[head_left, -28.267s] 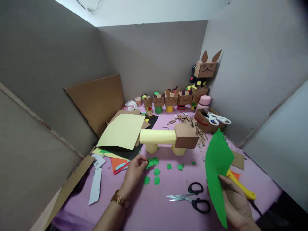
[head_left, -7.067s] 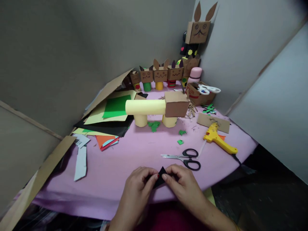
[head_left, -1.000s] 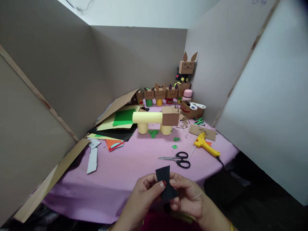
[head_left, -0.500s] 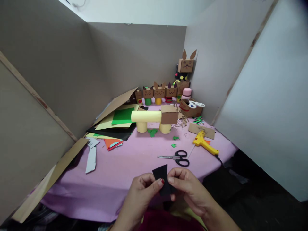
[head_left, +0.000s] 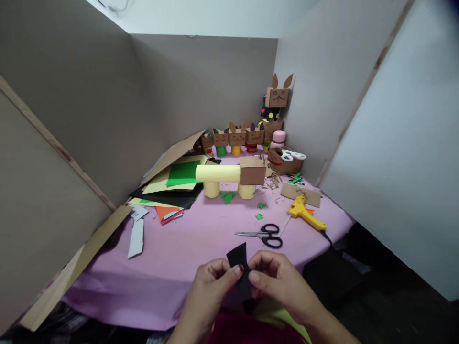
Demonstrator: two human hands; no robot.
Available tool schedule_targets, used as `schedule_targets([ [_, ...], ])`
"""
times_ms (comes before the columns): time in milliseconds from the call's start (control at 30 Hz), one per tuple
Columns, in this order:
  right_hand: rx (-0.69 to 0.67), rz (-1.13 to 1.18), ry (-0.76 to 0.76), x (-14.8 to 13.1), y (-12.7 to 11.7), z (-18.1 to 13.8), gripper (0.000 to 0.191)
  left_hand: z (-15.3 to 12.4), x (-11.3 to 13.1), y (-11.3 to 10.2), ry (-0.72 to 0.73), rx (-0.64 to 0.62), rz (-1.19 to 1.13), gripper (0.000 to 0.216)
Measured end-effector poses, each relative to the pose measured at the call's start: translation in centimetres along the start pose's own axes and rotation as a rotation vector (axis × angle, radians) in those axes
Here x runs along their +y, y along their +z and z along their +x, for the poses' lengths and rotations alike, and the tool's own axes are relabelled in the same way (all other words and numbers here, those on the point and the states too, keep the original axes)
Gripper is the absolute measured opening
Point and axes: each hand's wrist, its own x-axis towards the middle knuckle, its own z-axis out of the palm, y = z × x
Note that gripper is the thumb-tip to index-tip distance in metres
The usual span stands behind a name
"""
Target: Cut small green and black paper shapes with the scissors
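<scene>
Right now we hold the black piece between both hands, near the table's front edge. Our left hand pinches one side, thumb across its face; our right hand grips the opposite edge between thumb and fingers. We seem to be bending or shaping it, and the next move likely calls for an even pinch, so it doesn't crease askew. Just beyond lie the scissors, out of our grasp; farther off stands the yellow figure, green bits by its legs, the glue gun to the right.
</scene>
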Motion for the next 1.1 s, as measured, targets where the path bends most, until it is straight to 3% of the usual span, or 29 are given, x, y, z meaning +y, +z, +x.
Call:
schedule_targets([
  [267, 0.061, -0.259, -0.030, -0.2, 0.7, -0.4, 0.014, 0.1, -0.4, 0.1, 0.016, 0.001, -0.047, 0.038],
  [500, 0.038, -0.257, 0.028, -0.2, 0.7, -0.3, 0.012, -0.1, 0.8, 0.1, -0.085, 0.035, -0.235, 0.034],
  [767, 0.002, -0.255, 0.034, 0.2, 0.8, -0.1, 0.012, 0.2, 0.0, 0.0, -0.104, 0.023, -0.407, 0.034],
  [967, -0.002, -0.283, 0.028, 0.1, 0.7, -0.1, 0.012, 0.4, 0.0, 0.1, -0.119, 0.009, -0.391, 0.036],
  [1100, -0.029, -0.326, 0.016, -0.2, 0.5, 0.1, 0.012, 0.2, 0.7, -0.6, -0.023, 0.001, -0.179, 0.032],
])
